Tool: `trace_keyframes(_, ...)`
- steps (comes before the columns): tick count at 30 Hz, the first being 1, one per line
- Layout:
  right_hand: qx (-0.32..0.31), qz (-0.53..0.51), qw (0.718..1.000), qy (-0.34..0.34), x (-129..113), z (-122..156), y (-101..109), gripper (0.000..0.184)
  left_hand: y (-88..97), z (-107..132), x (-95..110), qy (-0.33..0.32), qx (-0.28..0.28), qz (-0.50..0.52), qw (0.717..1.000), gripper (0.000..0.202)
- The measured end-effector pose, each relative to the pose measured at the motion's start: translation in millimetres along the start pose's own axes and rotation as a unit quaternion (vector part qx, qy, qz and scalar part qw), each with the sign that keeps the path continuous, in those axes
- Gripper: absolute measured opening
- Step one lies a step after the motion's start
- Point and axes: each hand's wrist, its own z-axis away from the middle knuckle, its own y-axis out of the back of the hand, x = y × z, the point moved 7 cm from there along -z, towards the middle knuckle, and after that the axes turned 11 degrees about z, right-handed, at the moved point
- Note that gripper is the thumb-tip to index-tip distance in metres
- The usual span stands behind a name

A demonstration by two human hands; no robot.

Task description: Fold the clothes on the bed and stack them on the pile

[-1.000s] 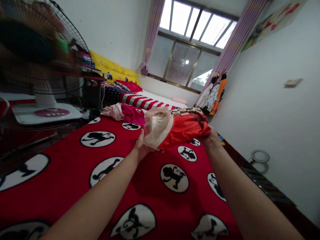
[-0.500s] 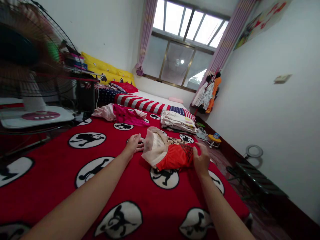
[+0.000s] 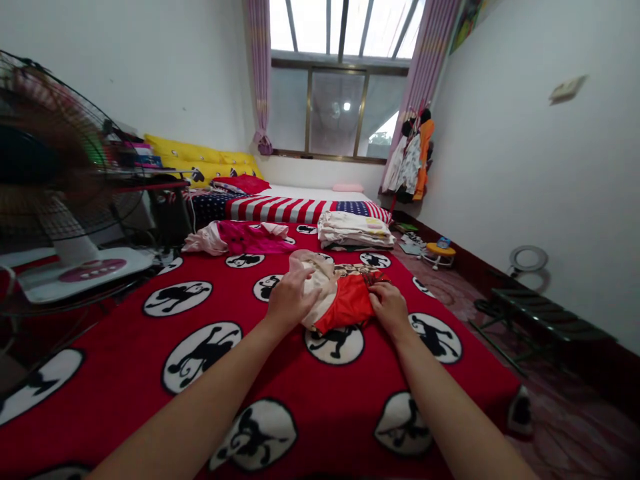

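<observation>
Okay so, smallish bedroom here, window (image 3: 337, 110) at the far end, fan (image 3: 90, 263) off the bed's left edge. Bed's (image 3: 340, 417) got a red monkey-print blanket, with a folded pile (image 3: 355, 230) and a pink bundle (image 3: 250, 237) up by its far edge. The red-and-cream garment (image 3: 350, 303) lies this side of those, a bit right of middle, long axis roughly parallel to that edge. Neither hand's really nearer: left hand (image 3: 290, 298) over the cream end, thumb and fingers apart; right hand (image 3: 393, 308) curled on the red end, can't tell if it's pinching.
</observation>
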Motion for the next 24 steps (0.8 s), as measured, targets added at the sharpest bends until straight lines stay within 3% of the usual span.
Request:
trace_keyframes(3,0.046,-0.001,0.999,0.014,-6,3,12,0.026,-12.5,1,-4,0.048,-0.032,-0.048,0.997,0.053)
trace_keyframes(5,0.095,-0.018,0.994,0.057,-17,7,22,0.027,-14.4,3,-6,0.060,-0.048,-0.063,0.995,0.046)
trace_keyframes(8,0.133,-0.059,0.979,0.144,-45,10,33,0.031,-18.1,10,4,0.005,-0.099,-0.070,0.993,0.029)
trace_keyframes(12,0.076,-0.089,0.951,0.286,-99,6,32,0.050,-29.9,23,20,-0.107,-0.203,-0.086,0.970,0.019)
trace_keyframes(15,-0.005,-0.117,0.917,0.380,-132,8,18,0.038,-29.2,27,21,-0.133,-0.242,-0.081,0.958,0.019)
trace_keyframes(17,-0.020,-0.158,0.913,0.375,-136,9,10,0.024,-20.3,25,17,-0.112,-0.245,-0.067,0.961,0.016)
trace_keyframes(20,0.004,-0.238,0.921,0.307,-123,13,4,0.024,-3.6,23,9,-0.068,-0.259,-0.048,0.962,0.009)
trace_keyframes(24,-0.004,-0.278,0.915,0.293,-114,22,7,0.022,17.9,17,-8,0.003,-0.240,-0.072,0.968,0.036)
